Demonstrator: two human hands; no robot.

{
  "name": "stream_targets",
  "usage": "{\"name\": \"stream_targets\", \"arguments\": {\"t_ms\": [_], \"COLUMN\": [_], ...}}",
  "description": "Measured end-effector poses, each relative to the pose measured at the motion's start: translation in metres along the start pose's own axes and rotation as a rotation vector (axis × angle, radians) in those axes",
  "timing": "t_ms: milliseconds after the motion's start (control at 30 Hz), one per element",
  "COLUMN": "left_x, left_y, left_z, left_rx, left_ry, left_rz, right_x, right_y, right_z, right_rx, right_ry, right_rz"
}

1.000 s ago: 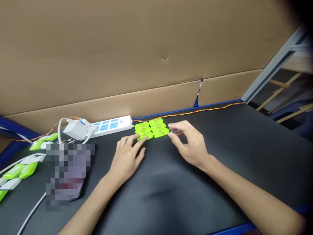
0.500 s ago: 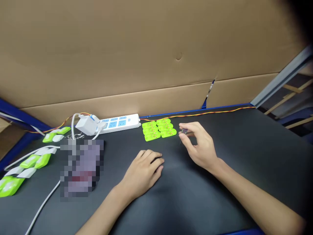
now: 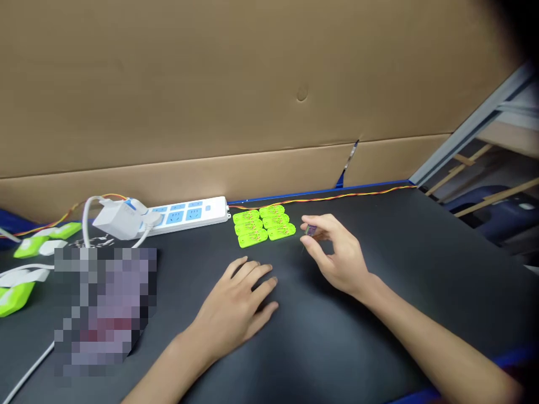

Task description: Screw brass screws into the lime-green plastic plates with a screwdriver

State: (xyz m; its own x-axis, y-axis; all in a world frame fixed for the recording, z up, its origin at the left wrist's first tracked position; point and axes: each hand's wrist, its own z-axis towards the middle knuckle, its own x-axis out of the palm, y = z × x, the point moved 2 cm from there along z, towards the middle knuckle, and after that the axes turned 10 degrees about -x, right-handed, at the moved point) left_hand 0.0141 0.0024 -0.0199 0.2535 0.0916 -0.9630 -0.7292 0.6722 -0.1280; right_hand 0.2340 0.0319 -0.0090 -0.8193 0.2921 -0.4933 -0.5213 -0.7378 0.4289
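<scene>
On the black tabletop [image 3: 320, 359], my left hand [image 3: 238, 306] rests palm down with its fingers spread and nothing in it. My right hand [image 3: 337, 249] pinches a small dark purplish part [image 3: 310, 230] between thumb and forefinger, slightly above the table. A thin pin or wire seems to hang from that part. Just left of my right fingertips lie several bright green flat pieces [image 3: 252, 238] in two columns, with small coloured marks on them. They lie beyond my left hand, and neither hand touches them.
A white power strip [image 3: 185, 216] with a plugged-in white adapter [image 3: 120, 220] stands at the back left. Nearby are a pixelated object [image 3: 113, 303], white cables and green-and-white pieces [image 3: 17, 297]. A twisted wire [image 3: 337, 195] runs along the back edge, below a cardboard wall [image 3: 252, 84].
The view has turned, so the table's objects appear further left. My left hand's fingers have spread wider. My right hand still pinches the small part, now tilted a little differently.
</scene>
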Motion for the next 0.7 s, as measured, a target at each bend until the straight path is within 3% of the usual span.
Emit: {"name": "stream_targets", "arguments": {"t_ms": [267, 700], "left_x": [0.0006, 0.0026], "left_y": [-0.0028, -0.007], "left_z": [-0.0022, -0.0068], "left_rx": [-0.052, -0.037], "left_ry": [0.228, 0.308], "left_rz": [-0.02, -0.035], "right_x": [0.0022, 0.0019], "right_y": [0.0006, 0.0008], "right_z": [-0.0014, -0.0019], "right_rx": [0.026, 0.043], "right_ry": [0.001, -0.039], "right_rz": [0.003, 0.008]}}
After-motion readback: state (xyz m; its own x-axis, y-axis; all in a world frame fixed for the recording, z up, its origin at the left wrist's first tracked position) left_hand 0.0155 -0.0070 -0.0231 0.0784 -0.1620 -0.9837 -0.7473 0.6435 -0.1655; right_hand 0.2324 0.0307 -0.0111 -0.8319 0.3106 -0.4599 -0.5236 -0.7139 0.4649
